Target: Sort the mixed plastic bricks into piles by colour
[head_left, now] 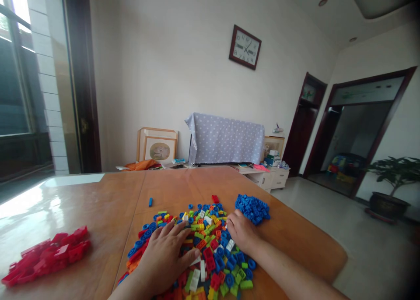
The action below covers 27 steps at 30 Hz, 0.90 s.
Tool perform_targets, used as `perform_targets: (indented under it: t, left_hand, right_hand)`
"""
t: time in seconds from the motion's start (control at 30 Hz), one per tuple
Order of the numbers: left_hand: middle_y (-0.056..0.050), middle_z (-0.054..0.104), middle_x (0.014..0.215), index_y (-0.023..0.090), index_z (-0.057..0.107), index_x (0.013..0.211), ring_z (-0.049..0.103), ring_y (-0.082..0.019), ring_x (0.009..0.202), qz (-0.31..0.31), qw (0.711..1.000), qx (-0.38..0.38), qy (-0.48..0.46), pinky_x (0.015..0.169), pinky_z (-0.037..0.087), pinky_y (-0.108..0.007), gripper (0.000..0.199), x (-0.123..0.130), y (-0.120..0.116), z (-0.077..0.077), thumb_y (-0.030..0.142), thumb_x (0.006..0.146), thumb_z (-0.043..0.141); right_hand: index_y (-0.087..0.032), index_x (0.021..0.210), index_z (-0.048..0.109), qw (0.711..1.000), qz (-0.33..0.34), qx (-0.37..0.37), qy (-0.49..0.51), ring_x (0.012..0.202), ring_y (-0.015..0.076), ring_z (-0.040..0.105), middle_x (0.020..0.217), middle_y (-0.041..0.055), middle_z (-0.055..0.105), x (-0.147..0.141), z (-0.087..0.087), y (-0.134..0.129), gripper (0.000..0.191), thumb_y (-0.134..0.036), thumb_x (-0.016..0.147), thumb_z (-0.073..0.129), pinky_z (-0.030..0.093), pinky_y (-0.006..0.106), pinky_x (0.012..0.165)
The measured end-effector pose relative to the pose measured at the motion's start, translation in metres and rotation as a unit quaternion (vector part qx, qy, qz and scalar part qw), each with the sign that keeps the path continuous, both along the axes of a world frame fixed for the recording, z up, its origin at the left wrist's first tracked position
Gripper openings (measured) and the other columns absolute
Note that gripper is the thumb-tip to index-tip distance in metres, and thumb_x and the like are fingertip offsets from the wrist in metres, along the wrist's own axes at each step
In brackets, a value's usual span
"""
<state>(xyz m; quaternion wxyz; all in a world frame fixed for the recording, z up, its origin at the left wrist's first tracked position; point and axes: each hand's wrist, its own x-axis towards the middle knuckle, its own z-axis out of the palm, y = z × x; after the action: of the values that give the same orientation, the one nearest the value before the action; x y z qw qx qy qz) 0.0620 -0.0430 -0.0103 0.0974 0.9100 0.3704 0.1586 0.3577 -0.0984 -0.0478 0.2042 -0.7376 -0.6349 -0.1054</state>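
A wide pile of mixed toy building bricks [205, 243] in blue, red, green, yellow, orange and white lies on the wooden table in front of me. My left hand [167, 252] rests palm down over the pile's left part, fingers spread, with nothing held. At the pile's upper right edge, my right hand [241, 230] has its fingers curled down among the bricks; whatever they pinch is hidden. Just beyond it sits a heap of small blue bricks [252, 208]. Far to the left is a separate group of red bricks [49, 254].
A single blue brick [150, 202] lies apart behind the pile on the wooden table [183, 181]. Behind the table, a low white cabinet [278, 179] carries a cloth-covered flat object [226, 138] and framed pictures [160, 150]. A potted plant [390, 199] stands on the floor at right.
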Motion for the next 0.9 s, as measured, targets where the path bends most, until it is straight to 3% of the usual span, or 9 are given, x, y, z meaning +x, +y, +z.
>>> perform_targets:
  t: [0.43, 0.67, 0.9]
  left_hand:
    - [-0.002, 0.047, 0.153, 0.035, 0.061, 0.135, 0.035, -0.037, 0.143, -0.006, 1.0, 0.003, -0.004, 0.115, 0.026, -0.056, 0.068, -0.003, -0.001, -0.001, 0.076, 0.088, 0.035]
    - [-0.003, 0.046, 0.154, 0.033, 0.061, 0.136, 0.034, -0.037, 0.144, -0.006, 1.0, -0.001, -0.009, 0.115, 0.025, -0.058, 0.071, -0.002, 0.001, -0.005, 0.078, 0.087, 0.034]
    - [-0.002, 0.047, 0.153, 0.036, 0.061, 0.136, 0.035, -0.036, 0.143, -0.007, 1.0, -0.004, -0.012, 0.115, 0.026, -0.058, 0.07, -0.001, -0.001, -0.003, 0.078, 0.086, 0.036]
  right_hand:
    - [-0.022, 0.088, 0.068, 0.997, 0.051, 0.011, 0.06, 0.087, 0.0161, 0.06, 0.091, 0.0033, 0.063, 0.006, 0.0, 0.003, 0.032, -0.032, 0.1, 0.04, 0.044, 0.025, 0.083]
    - [-0.02, 0.097, 0.07, 0.996, -0.011, 0.032, 0.081, 0.098, 0.0204, 0.062, 0.099, 0.0078, 0.069, 0.041, 0.009, -0.002, 0.035, -0.03, 0.099, 0.036, 0.045, 0.03, 0.091]
    - [-0.025, 0.114, 0.073, 0.996, -0.013, -0.031, 0.083, 0.104, 0.0198, 0.066, 0.113, 0.0049, 0.074, 0.053, 0.008, 0.006, 0.034, -0.025, 0.089, 0.049, 0.046, 0.028, 0.092]
